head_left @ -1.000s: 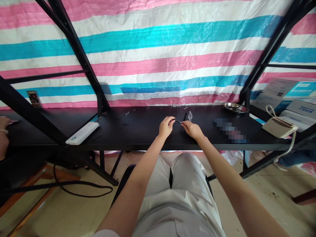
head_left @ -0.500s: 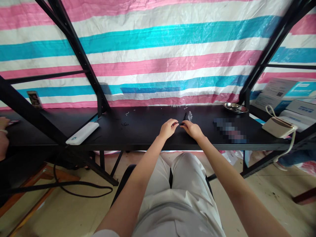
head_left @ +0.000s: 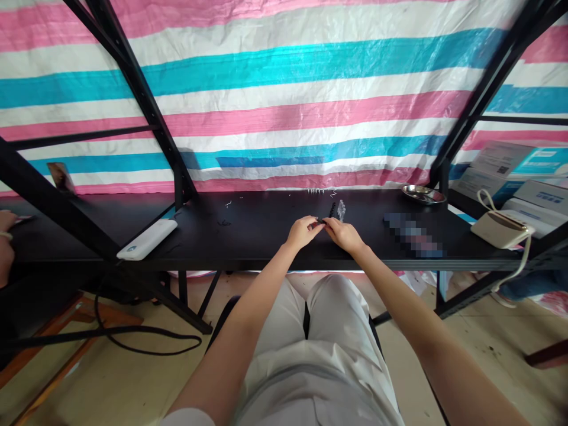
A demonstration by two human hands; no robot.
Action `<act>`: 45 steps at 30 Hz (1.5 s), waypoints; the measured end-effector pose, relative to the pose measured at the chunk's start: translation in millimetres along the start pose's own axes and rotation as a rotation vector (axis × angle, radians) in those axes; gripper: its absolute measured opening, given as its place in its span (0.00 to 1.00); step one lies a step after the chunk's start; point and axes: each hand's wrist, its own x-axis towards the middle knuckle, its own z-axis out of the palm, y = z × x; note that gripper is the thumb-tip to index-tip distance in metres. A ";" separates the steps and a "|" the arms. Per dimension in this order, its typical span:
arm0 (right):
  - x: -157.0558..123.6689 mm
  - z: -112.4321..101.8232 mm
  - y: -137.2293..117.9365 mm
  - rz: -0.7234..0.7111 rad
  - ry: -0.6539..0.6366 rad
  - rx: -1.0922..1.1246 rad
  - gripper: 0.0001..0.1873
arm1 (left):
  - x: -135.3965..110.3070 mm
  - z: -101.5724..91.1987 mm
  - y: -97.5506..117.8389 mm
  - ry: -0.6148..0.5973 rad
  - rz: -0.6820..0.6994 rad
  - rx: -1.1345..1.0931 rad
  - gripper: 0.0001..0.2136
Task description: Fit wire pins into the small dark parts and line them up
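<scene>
My left hand [head_left: 303, 232] and my right hand [head_left: 345, 233] meet just above the black tabletop [head_left: 261, 228]. Their fingertips pinch a small dark piece [head_left: 320, 221] between them; it is mostly covered, and its kind is too small to make out. Right behind my right hand lies a row of small black parts [head_left: 332, 209]. Beside that row is a row of clear or whitish parts [head_left: 341, 210]. Farther back, near the striped sheet, stand several tiny white pieces [head_left: 316, 191] in a line.
A shiny metal dish [head_left: 423, 194] sits at the back right, with a blurred-out item [head_left: 412, 235] before it. To the left lies a white oblong device [head_left: 148, 239]. A cream box with a cord [head_left: 501, 229] is at far right. Black frame posts [head_left: 144, 100] flank the table.
My fingertips have drawn closer together around the small dark piece. My right hand has shifted slightly left, showing more of the black row behind it.
</scene>
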 end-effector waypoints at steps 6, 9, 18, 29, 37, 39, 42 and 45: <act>0.9 -2.5 -1.4 -0.063 0.003 0.023 0.23 | 4.8 2.9 3.2 0.001 -0.081 -0.101 0.11; 1.0 -3.9 -1.4 -0.094 0.002 0.049 0.24 | 7.0 3.0 5.6 -0.042 -0.125 -0.127 0.09; 1.8 -4.3 -4.4 -0.036 -0.027 -0.008 0.24 | 22.0 -53.3 -38.7 -0.051 -0.317 0.301 0.08; 2.1 1.4 -1.4 -0.045 0.030 -0.048 0.22 | 13.5 -123.2 -75.4 -0.073 -0.699 0.708 0.08; 2.2 5.6 1.1 -0.073 0.105 -0.088 0.21 | 8.1 -120.4 -76.6 -0.090 -0.780 0.726 0.10; 2.0 5.3 0.5 -0.065 0.114 -0.087 0.21 | 8.2 -120.3 -75.5 -0.088 -0.795 0.737 0.10; 1.6 3.9 -0.9 -0.047 0.120 -0.075 0.21 | 7.6 -120.4 -72.6 -0.092 -0.794 0.750 0.10; 1.3 2.3 -1.8 -0.024 0.115 -0.062 0.20 | 7.3 -121.5 -68.5 -0.089 -0.797 0.758 0.11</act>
